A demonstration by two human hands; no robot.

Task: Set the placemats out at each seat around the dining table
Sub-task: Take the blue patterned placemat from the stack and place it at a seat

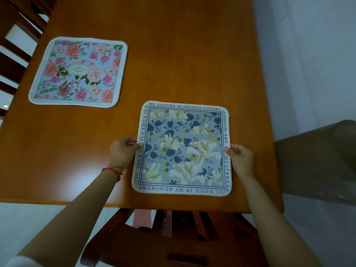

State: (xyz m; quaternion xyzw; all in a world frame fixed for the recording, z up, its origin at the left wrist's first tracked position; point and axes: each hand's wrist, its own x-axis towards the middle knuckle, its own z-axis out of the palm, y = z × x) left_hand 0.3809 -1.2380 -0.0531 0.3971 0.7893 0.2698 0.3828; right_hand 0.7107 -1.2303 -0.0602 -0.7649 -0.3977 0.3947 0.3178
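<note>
My left hand pinches the blue lily placemat at its 9 o'clock edge, and my right hand pinches its 3 o'clock edge (thumbs on top). It lies flat on the tabletop near my edge. The pink floral placemat sits at 10 o'clock.
</note>
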